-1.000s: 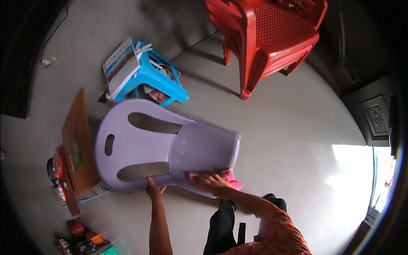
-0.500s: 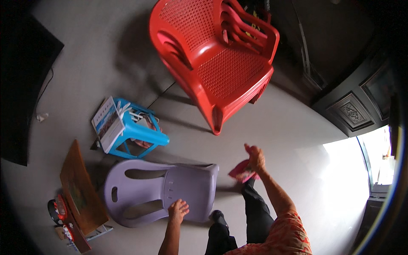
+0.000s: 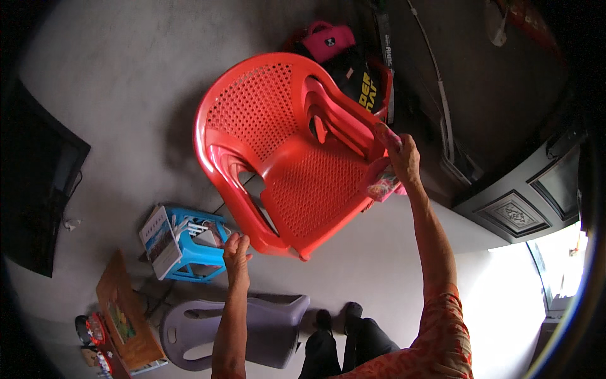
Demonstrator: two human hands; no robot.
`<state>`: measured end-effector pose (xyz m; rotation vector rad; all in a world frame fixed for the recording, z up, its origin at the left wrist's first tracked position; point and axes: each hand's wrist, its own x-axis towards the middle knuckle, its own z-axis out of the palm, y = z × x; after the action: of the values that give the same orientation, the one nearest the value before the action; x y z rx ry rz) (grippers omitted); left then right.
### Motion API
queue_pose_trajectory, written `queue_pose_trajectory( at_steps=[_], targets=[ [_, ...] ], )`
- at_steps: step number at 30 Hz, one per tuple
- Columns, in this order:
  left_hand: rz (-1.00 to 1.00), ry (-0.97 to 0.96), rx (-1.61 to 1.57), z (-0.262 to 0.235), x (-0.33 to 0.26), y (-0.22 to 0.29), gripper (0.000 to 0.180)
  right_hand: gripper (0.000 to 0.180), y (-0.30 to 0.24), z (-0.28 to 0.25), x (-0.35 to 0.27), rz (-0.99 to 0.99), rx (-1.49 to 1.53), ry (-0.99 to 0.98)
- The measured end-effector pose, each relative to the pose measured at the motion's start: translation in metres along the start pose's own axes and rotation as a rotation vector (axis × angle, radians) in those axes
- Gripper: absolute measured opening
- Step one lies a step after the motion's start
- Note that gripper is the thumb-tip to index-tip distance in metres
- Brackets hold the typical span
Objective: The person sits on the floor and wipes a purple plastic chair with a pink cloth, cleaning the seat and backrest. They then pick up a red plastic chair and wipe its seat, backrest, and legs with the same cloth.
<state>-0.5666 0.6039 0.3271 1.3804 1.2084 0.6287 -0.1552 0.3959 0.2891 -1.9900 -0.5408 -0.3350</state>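
Observation:
A stack of red plastic armchairs (image 3: pixel 319 186) with perforated seats and backs stands in front of me. My right hand (image 3: pixel 405 159) is closed around a pink patterned cloth (image 3: pixel 381 182), at the right armrest of the top chair. Part of the cloth hangs down beside the seat's edge. My left hand (image 3: pixel 237 254) is at the front of the left armrest, its fingers loosely bent and the thumb apart. Whether it touches the armrest is unclear. A purple-grey plastic chair (image 3: pixel 271 325) is below, partly behind my left forearm.
A blue plastic stool (image 3: pixel 199 254) with a booklet (image 3: pixel 160 243) and white items stands at the left. Near it are a wooden board (image 3: pixel 126 316) and a dark screen (image 3: pixel 41 183). A pink jug-like thing (image 3: pixel 328 42) lies beyond the chairs. A dark carved cabinet (image 3: pixel 514 215) is at the right.
Both hands have moved forward to the red chairs, the right one carrying the cloth. My left hand has left the purple-grey chair. The view has shifted, and my feet are now side by side.

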Motion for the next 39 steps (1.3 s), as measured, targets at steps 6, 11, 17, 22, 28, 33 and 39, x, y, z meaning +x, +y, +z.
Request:
queue_pose_trajectory(
  at_steps=[6, 11, 17, 22, 28, 33, 39],
  targets=[
    [0.12, -0.071, -0.147, 0.046, 0.034, 0.0, 0.05, 0.043, 0.03, 0.042, 0.062, 0.135, -0.121, -0.233],
    [-0.078, -0.063, -0.43, 0.044, 0.051, 0.009, 0.033, 0.049, 0.006, 0.054, 0.059, 0.217, -0.097, -0.241],
    [-0.07, -0.127, -0.395, 0.042, 0.051, 0.029, 0.027, 0.047, 0.009, 0.052, 0.065, 0.232, -0.033, -0.137],
    [0.01, -0.219, -0.439, 0.037, 0.021, 0.11, 0.02, 0.042, -0.028, -0.015, 0.097, 0.151, 0.137, -0.111],
    [0.157, -0.403, -0.559, 0.007, -0.031, 0.168, 0.024, 0.028, -0.09, -0.089, 0.101, 0.229, 0.374, -0.145],
    [0.169, -0.448, -0.511, -0.011, -0.086, 0.216, 0.031, 0.033, -0.112, -0.167, 0.071, 0.199, 0.595, -0.066],
    [0.17, -0.517, -0.499, -0.03, -0.144, 0.255, 0.031, 0.037, -0.158, -0.262, 0.01, 0.243, 0.586, -0.001]
  ],
)
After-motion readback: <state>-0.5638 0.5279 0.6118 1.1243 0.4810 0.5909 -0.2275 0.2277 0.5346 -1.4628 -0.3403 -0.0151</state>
